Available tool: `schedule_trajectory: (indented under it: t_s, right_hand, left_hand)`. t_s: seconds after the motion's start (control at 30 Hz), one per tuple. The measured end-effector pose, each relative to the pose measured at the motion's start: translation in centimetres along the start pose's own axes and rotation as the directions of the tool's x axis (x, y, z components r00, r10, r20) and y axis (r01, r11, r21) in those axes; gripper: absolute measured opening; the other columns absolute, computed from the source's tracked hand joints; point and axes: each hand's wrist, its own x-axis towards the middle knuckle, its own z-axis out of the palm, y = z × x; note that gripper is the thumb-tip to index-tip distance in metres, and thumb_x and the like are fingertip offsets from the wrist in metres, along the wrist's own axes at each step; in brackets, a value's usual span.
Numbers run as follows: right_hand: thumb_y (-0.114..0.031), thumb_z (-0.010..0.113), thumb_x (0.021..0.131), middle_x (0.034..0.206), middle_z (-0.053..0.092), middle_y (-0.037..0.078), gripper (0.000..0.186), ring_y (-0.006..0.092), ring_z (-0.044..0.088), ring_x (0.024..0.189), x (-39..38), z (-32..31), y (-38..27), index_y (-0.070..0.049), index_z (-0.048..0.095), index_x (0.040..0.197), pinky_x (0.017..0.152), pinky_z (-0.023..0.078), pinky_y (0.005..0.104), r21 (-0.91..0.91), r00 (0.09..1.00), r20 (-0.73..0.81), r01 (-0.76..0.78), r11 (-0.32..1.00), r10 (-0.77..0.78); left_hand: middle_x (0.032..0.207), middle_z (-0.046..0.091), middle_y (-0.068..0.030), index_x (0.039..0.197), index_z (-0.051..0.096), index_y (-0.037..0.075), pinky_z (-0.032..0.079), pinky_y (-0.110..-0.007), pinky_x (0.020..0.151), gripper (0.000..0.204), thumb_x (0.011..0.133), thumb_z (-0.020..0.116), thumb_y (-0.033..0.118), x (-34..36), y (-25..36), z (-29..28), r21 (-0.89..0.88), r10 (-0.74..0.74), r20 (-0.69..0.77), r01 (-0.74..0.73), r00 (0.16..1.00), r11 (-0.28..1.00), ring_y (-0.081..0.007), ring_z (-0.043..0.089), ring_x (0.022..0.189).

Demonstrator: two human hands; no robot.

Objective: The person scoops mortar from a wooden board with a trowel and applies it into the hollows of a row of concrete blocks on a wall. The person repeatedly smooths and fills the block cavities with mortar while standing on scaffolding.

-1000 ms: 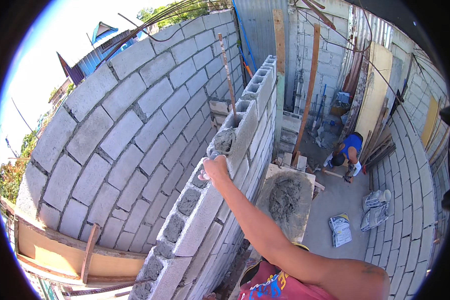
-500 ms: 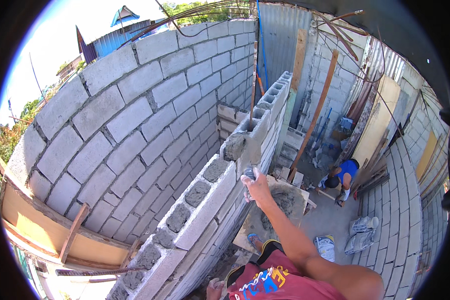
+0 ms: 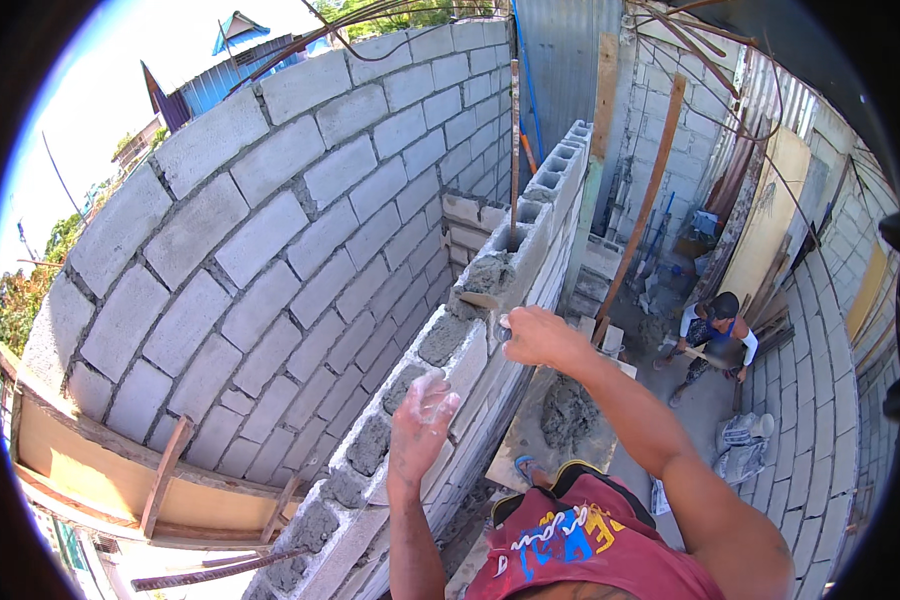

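Note:
My right hand (image 3: 542,337) is closed round the handle of a trowel, whose blade (image 3: 482,300) lies at the top of a hollow-block wall (image 3: 425,375). Wet grey mortar (image 3: 490,272) is heaped beside the blade, and more mortar fills the block cells nearer to me. My left hand (image 3: 422,425), whitened with cement, is raised over the near part of the wall. Its fingers are loosely bent and a little apart, with nothing seen in them. Past the mortar, an upright steel bar (image 3: 514,150) rises from an unfilled cell.
A taller block wall (image 3: 300,190) curves along the left. Below on the right is a board (image 3: 515,450) with a mortar pile (image 3: 568,412). A co-worker (image 3: 720,335) holds a long-handled tool near sacks (image 3: 745,445). Wooden posts (image 3: 650,190) lean by the wall; a rebar end (image 3: 210,575) juts out near me.
My left hand has come up from low beside my body to above the wall. The trowel blade has turned and lies across the mortar. The co-worker has risen from a stooped position.

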Motion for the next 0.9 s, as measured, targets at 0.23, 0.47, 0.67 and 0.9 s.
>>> schedule_trajectory:
  t_s: [0.23,0.47,0.67,0.9]
  right_hand:
    - [-0.021,0.063,0.086,0.082,0.068,0.030,0.056,0.0440,0.070,0.084,0.3,0.0,3.1,0.015,0.054,0.128,0.077,0.054,0.0474,0.515,0.969,-0.030,-0.194,0.835,0.244]
    - [-0.019,0.062,0.087,0.074,0.064,0.030,0.041,0.0482,0.065,0.078,0.4,5.0,4.1,0.014,0.060,0.111,0.077,0.052,0.0482,0.481,0.972,-0.183,-0.043,0.876,0.148]
    - [-0.019,0.062,0.085,0.077,0.062,0.033,0.037,0.0510,0.062,0.082,-0.8,2.7,3.7,0.013,0.061,0.103,0.077,0.049,0.0528,0.274,0.981,-0.179,0.120,0.954,-0.072]
    - [-0.019,0.063,0.083,0.081,0.064,0.033,0.035,0.0490,0.064,0.085,-0.9,-0.8,1.2,0.013,0.061,0.097,0.080,0.050,0.0549,0.291,0.993,-0.109,0.078,0.954,-0.048]
  left_hand:
    - [0.120,0.069,-0.0201,0.126,0.062,-0.001,0.053,-0.038,0.092,0.045,0.085,0.072,0.015,17.7,-4.8,0.1,0.447,-0.045,0.066,0.011,0.997,0.895,-0.0307,0.069,0.108]
    - [0.104,0.074,-0.0182,0.109,0.075,0.007,0.054,-0.039,0.090,0.032,0.078,0.065,0.007,25.2,-9.0,4.8,0.452,0.007,0.243,-0.120,0.970,0.884,-0.0315,0.071,0.099]
    - [0.102,0.074,-0.0184,0.108,0.073,0.003,0.055,-0.038,0.089,0.033,0.078,0.062,0.003,25.3,-9.2,4.3,0.294,-0.001,0.103,-0.029,0.995,0.955,-0.0290,0.072,0.098]
    - [0.105,0.073,-0.0197,0.112,0.073,0.007,0.054,-0.040,0.088,0.043,0.074,0.054,0.001,24.2,-9.4,3.7,0.422,-0.041,0.203,-0.050,0.978,0.905,-0.0338,0.071,0.100]
